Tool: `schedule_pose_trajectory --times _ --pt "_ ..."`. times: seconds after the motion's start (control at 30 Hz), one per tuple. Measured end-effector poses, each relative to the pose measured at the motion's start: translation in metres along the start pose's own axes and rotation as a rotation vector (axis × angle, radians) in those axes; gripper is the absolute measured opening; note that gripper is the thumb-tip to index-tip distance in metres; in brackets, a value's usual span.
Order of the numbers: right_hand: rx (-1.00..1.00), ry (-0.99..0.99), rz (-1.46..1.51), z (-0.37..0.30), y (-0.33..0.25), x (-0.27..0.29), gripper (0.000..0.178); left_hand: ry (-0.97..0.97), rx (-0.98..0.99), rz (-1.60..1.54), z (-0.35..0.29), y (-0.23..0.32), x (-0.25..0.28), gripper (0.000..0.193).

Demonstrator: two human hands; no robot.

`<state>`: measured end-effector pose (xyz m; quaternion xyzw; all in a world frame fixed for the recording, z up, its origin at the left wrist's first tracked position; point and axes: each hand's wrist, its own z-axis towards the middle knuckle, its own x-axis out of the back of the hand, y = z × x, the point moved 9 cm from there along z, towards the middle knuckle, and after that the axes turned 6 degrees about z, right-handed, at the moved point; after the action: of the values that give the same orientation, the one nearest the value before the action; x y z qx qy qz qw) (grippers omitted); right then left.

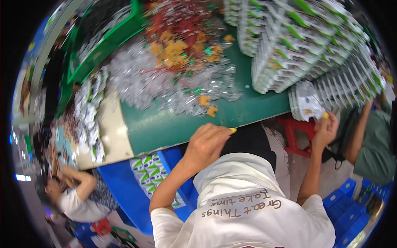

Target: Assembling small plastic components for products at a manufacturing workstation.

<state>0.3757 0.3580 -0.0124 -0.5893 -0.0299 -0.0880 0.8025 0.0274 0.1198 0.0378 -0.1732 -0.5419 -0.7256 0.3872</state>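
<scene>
My left hand (206, 142) rests curled at the near edge of the green table (173, 124), a yellow cover on one fingertip, with nothing visible in it. My right hand (325, 129), also with a yellow fingertip cover, pinches a white carded blister pack (308, 105) at the table's right corner. That pack sits at the front of a fanned row of similar white and green packs (351, 84). A heap of clear plastic shells (165, 84) mixed with orange pieces (175, 51) and red pieces lies further back on the table.
Tall stacks of white and green packs (285, 45) fill the back right. A green crate (105, 41) stands at the back left. A blue bin (124, 190) holding cards sits below the table beside a red stool (293, 132). One person (374, 144) works at the right, another (74, 194) at the lower left.
</scene>
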Motion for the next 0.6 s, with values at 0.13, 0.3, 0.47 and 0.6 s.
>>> schedule_pose_trajectory --times 0.13,0.3,0.47,0.6 --pt "0.054 0.091 0.005 -0.018 -0.030 -0.009 0.023 0.138 -0.178 0.082 0.014 0.034 0.027 0.026" --pt "0.063 -0.436 0.261 -0.080 -0.057 -0.129 0.028 0.548 -0.511 0.374 0.012 0.118 0.089 0.021" --pt "0.258 -0.935 -0.009 -0.135 -0.120 -0.271 0.024 0.932 -0.726 0.934 -0.013 0.159 0.149 0.018" --pt "0.343 -1.007 -0.148 -0.156 -0.132 -0.339 0.019 0.839 -0.669 1.025 -0.048 0.166 0.172 0.044"
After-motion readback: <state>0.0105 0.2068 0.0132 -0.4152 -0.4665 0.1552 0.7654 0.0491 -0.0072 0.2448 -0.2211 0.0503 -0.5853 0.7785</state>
